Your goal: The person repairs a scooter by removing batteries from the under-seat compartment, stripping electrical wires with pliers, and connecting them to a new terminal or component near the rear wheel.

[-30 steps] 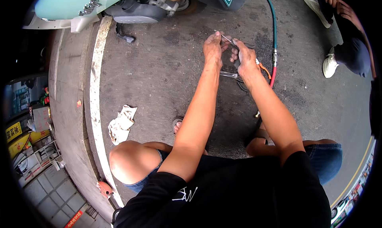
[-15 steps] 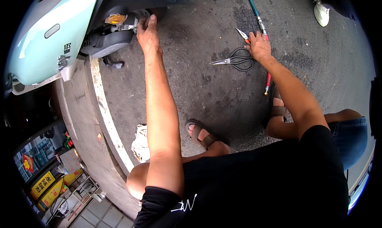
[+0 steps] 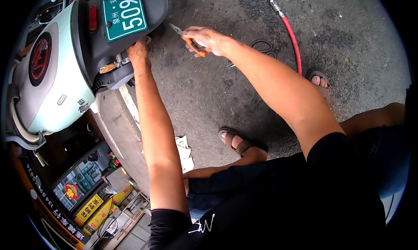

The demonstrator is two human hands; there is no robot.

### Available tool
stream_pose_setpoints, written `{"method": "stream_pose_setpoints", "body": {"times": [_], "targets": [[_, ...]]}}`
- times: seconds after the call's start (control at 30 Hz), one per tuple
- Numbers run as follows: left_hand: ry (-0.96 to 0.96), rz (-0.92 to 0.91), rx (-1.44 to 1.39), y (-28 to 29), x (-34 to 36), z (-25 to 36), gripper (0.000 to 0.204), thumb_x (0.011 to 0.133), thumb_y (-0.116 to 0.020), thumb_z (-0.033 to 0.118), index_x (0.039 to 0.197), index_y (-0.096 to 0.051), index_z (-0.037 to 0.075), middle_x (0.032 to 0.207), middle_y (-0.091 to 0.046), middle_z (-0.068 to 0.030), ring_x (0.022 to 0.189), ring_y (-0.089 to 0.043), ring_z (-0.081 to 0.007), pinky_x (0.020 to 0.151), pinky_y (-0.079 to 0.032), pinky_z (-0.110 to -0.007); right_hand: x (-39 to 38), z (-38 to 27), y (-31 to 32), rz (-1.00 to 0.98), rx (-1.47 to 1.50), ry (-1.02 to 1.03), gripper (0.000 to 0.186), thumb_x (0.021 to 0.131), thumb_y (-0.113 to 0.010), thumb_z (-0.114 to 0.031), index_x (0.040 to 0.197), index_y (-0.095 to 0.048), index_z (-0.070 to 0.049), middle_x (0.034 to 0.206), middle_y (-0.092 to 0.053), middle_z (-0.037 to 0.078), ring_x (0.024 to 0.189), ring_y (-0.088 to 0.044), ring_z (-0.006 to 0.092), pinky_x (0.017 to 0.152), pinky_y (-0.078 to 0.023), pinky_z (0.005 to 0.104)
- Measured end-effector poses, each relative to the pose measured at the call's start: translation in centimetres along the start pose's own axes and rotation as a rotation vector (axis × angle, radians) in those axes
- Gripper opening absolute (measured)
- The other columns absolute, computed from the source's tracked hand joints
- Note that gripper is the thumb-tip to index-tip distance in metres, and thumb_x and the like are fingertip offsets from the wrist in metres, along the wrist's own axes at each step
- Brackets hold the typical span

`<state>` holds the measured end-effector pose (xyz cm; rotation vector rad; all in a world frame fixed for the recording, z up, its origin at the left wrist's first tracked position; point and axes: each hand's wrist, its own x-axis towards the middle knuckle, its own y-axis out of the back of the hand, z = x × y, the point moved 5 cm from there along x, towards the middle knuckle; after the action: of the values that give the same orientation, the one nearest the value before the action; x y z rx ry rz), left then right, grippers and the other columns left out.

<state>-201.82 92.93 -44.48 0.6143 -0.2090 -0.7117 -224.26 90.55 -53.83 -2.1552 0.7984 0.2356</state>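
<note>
A pair of pliers [image 3: 190,41] with orange handles and a metal nose is in my right hand [image 3: 209,38], raised above the pavement beside the scooter's rear. The pliers' jaws point up and left. My left hand [image 3: 139,54] reaches in beneath the dark rear fender [image 3: 152,14] of the pale green scooter [image 3: 65,93], by the wheel area. Its fingers are hidden there, so what they touch cannot be made out. Close to that hand are the green number plate [image 3: 124,13] and an amber turn signal [image 3: 108,68].
Black-handled scissors [image 3: 265,44] lie on the pavement, partly behind my right forearm. A red hose [image 3: 292,38] joins a blue one through a metal coupling [image 3: 275,6]. A white crumpled cloth [image 3: 184,153] lies near my sandalled foot [image 3: 235,141]. A shop front with shelving is at lower left.
My right hand has picked the pliers up off the ground and carried them left toward the scooter. My left hand has gone farther under the fender. The view has shifted toward the scooter.
</note>
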Motion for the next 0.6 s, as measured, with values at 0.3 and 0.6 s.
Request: {"method": "stream_pose_setpoints", "body": {"times": [0.3,0.6], "targets": [[0.131,0.020,0.050,-2.0,-0.9,1.8,0.051,0.084,-0.060,0.042,0.125,-0.046,0.014,0.111,-0.058,-0.0065,0.088,-0.064,-0.0247,0.069,-0.052,-0.036,3.2,1.6,-2.5,-0.020,0.134,-0.096,0.030,0.086,-0.064,-0.026,0.097,-0.057,0.001,0.074,-0.058,0.008,0.068,-0.057,0.0172,0.053,-0.046,0.0332],[0.133,-0.033,0.126,-0.4,0.4,0.5,0.055,0.085,-0.058,0.043,0.128,-0.044,0.012,0.119,-0.055,-0.0067,0.092,-0.064,-0.0286,0.077,-0.049,-0.041,3.3,1.4,-2.9,-0.120,0.320,-0.254,0.030,0.089,-0.060,-0.032,0.078,-0.057,-0.005,0.065,-0.054,0.005,0.048,-0.048,0.0126,0.045,-0.040,0.0288]]}}
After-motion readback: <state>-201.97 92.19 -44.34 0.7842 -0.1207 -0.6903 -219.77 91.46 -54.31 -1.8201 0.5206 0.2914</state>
